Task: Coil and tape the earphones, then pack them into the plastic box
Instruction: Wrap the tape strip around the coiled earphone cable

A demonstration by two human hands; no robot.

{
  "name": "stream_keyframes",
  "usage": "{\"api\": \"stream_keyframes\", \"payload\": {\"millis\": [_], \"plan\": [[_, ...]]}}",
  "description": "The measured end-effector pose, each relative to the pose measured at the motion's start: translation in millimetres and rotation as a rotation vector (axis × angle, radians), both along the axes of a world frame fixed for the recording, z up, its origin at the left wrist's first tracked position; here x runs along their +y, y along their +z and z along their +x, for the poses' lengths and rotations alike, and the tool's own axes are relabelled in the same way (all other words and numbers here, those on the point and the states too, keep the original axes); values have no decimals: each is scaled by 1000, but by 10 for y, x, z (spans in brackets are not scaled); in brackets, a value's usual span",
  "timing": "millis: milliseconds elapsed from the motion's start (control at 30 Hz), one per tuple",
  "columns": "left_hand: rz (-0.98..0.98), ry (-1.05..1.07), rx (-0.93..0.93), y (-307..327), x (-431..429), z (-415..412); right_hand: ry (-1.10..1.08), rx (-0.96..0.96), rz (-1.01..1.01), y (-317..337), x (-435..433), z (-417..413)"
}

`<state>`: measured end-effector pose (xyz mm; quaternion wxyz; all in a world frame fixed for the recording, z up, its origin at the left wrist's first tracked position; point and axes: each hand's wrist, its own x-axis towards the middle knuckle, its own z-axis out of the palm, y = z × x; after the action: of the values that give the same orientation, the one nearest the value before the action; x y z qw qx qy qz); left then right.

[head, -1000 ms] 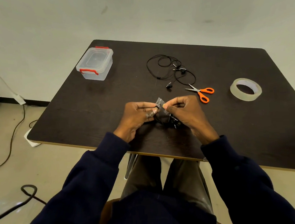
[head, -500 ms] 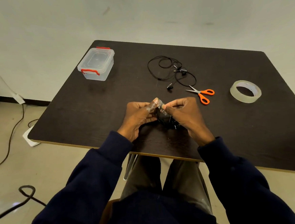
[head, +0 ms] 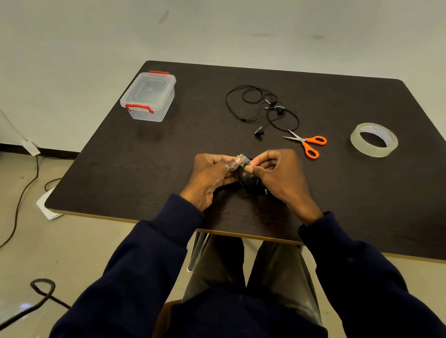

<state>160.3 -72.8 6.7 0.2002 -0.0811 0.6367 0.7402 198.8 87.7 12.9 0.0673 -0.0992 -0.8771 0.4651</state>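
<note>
Two hands meet over the near edge of the bench (head: 136, 162). The left hand (head: 211, 175) and the right hand (head: 278, 172) both pinch a strip of clear tape (head: 242, 159) against the coiled earphones (head: 246, 179) held between them. Beyond them the loose earphones (head: 262, 109) lie spread out, with orange scissors (head: 308, 143) just to their right and a tape roll (head: 373, 139) farther right. The closed plastic box (head: 148, 96) sits at the far left corner.

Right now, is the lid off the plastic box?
No, the clear lid sits flat on top of the plastic box at the table's far left corner.
</note>
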Motion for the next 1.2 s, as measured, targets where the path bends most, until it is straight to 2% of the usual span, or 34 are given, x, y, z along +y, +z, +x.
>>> {"api": "stream_keyframes", "payload": {"millis": [467, 600, 900, 1067, 1200], "plan": [[-90, -181, -5, 43, -87, -107, 171, 230, 462, -78, 150, -20], [-99, -185, -11, 39, -71, -118, 255, 228, 459, -58, 180, -22], [-70, -190, -81, 85, -11, -152, 249, 273, 465, 19, 199, -37], [-61, -295, -197, 155, -37, -165, 238, 282, 445, -103, 230, -19], [-14, -369, -301, 217, -84, -215, 241, 392, 419, -131, 225, 39]]}}
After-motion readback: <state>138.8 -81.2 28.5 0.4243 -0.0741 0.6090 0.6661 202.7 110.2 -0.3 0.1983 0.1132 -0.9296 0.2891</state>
